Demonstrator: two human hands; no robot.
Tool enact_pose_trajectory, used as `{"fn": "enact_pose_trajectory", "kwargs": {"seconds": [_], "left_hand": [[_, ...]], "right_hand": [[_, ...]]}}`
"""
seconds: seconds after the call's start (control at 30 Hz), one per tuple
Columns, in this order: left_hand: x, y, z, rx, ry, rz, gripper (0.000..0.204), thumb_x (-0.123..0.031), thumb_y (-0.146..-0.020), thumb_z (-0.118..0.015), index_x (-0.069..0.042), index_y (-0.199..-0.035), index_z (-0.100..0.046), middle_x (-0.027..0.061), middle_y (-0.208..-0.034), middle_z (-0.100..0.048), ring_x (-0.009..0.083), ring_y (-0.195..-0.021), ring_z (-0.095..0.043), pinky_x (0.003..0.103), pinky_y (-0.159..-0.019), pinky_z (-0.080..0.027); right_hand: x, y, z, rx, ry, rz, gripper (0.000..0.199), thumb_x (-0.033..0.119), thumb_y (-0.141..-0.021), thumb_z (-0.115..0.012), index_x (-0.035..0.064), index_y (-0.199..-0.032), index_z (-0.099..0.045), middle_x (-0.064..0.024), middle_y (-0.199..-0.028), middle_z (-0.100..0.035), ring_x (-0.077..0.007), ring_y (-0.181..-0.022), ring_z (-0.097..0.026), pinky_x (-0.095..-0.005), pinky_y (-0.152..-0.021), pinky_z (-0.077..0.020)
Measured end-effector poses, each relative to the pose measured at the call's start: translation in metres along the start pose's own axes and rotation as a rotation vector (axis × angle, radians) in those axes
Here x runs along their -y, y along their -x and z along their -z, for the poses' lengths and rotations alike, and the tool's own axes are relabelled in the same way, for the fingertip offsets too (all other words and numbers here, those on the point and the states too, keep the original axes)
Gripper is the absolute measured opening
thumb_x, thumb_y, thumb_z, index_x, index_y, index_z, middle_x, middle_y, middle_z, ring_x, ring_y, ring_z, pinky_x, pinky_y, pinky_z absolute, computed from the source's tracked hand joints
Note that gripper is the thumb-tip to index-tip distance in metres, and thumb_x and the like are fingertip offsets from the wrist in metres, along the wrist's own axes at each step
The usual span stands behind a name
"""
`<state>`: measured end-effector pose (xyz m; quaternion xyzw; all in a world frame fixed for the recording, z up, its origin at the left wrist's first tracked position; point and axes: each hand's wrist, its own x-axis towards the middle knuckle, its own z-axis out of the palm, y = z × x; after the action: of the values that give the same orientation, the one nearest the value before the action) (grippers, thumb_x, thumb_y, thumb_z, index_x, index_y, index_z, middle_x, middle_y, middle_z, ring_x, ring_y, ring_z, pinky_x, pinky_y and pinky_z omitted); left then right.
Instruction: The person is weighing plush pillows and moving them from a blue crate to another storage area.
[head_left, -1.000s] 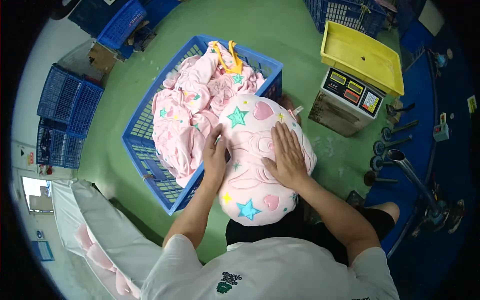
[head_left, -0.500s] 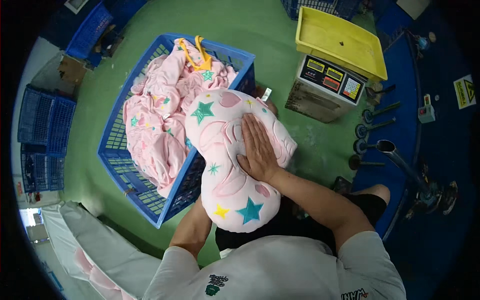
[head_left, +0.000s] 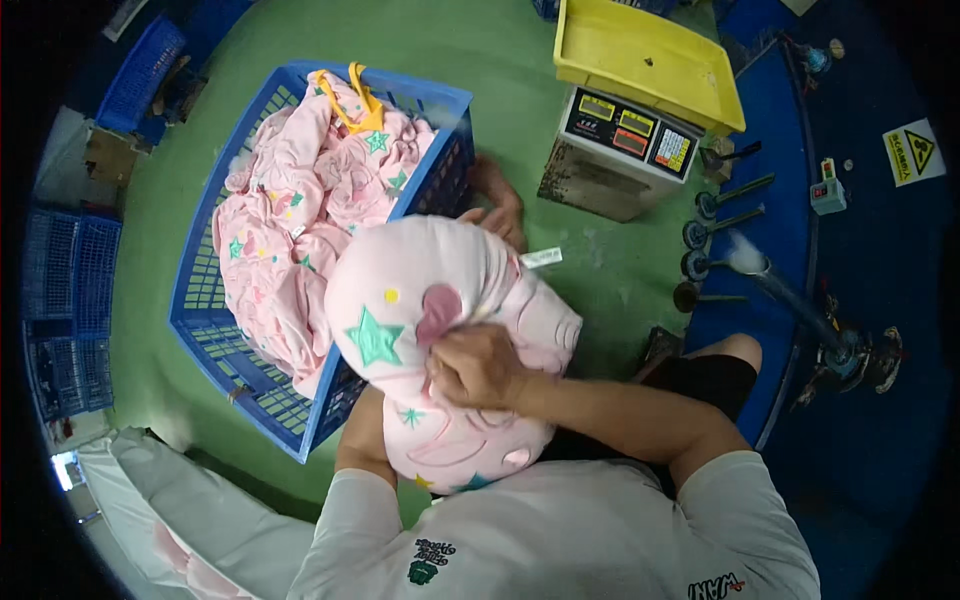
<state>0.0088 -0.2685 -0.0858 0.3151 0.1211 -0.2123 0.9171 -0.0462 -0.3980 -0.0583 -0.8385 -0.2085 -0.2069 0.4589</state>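
Observation:
A stuffed pale-pink plush cushion (head_left: 455,435), with green stars, a pink heart and stitched outlines, lies across my lap and against the basket's near right corner. My right hand (head_left: 475,365) is closed in a fist at its narrow middle, where the cloth creases; it seems to clutch the fabric, though the fingertips are hidden. My left forearm passes beneath the cushion. Past its far edge show the fingers of what appears to be my left hand (head_left: 497,215), against the plush, holding it from below. A white tag (head_left: 542,258) sticks out at the cushion's right.
A blue plastic basket (head_left: 325,415) full of limp pink printed plush covers (head_left: 290,220) stands at left. A scale (head_left: 620,150) bearing a yellow tray (head_left: 650,60) stands at right. Beyond it are a blue machine with rods and a metal nozzle tube (head_left: 790,295). A grey-white sack (head_left: 190,500) lies lower left.
My right hand has gone from flat on the cushion to a fist, lower and farther left. The cushion has tilted toward me and bunched up. Fingers now show at its far edge.

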Motion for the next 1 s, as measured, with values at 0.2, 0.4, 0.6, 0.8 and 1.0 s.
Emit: {"fn": "enact_pose_trajectory", "kwargs": {"seconds": [0.2, 0.4, 0.6, 0.8, 1.0], "left_hand": [[0.002, 0.019, -0.019, -0.125, -0.265, -0.036, 0.060, -0.044, -0.108, -0.033, -0.004, -0.153, -0.035, 0.0172, -0.148, -0.048, 0.0302, -0.127, -0.052, 0.037, -0.106, -0.043], [-0.003, 0.060, -0.034, -0.190, -0.463, -0.070, 0.061, -0.046, -0.108, -0.033, -0.003, -0.151, -0.037, 0.0177, -0.145, -0.051, 0.0303, -0.120, -0.059, 0.037, -0.099, -0.050], [-0.026, 0.117, -0.024, 0.046, -0.964, 0.050, 0.060, -0.015, -0.089, -0.071, 0.004, -0.141, -0.046, 0.0212, -0.131, -0.060, 0.0256, -0.114, -0.062, 0.034, -0.095, -0.052], [-0.022, 0.097, -0.037, -0.121, -0.912, 0.316, 0.060, -0.011, -0.087, -0.071, 0.006, -0.139, -0.047, 0.0215, -0.124, -0.063, 0.0268, -0.105, -0.067, 0.033, -0.087, -0.057], [0.005, 0.113, -0.012, -0.221, -0.636, 0.181, 0.056, -0.010, -0.088, -0.068, 0.009, -0.137, -0.047, 0.0230, -0.119, -0.065, 0.0292, -0.098, -0.069, 0.034, -0.082, -0.059]], "right_hand": [[-0.078, -0.052, -0.024, -0.042, 0.299, 0.105, 0.016, 0.018, -0.088, -0.062, 0.0096, -0.076, -0.055, -0.0067, -0.067, -0.058, -0.0253, -0.058, -0.057, -0.0352, -0.057, -0.0466], [-0.096, -0.015, 0.036, 0.043, 0.499, -0.093, 0.025, 0.022, -0.095, -0.059, 0.0069, -0.076, -0.053, -0.0106, -0.067, -0.059, -0.0281, -0.054, -0.055, -0.0408, -0.052, -0.0448], [0.025, 0.064, 0.062, 0.187, 0.215, -0.072, 0.020, 0.011, -0.081, -0.066, 0.0092, -0.066, -0.053, -0.0064, -0.057, -0.056, -0.0258, -0.044, -0.051, -0.0381, -0.043, -0.0405], [-0.010, 0.040, 0.055, 0.209, 0.351, -0.103, 0.025, 0.023, -0.089, -0.061, 0.0072, -0.071, -0.056, -0.0114, -0.062, -0.062, -0.0290, -0.050, -0.058, -0.0410, -0.049, -0.0455], [-0.032, -0.012, 0.190, 0.153, 0.790, 0.095, 0.017, 0.023, -0.090, -0.059, 0.0095, -0.080, -0.063, -0.0078, -0.082, -0.064, -0.0272, -0.075, -0.059, -0.0433, -0.070, -0.0469]]}}
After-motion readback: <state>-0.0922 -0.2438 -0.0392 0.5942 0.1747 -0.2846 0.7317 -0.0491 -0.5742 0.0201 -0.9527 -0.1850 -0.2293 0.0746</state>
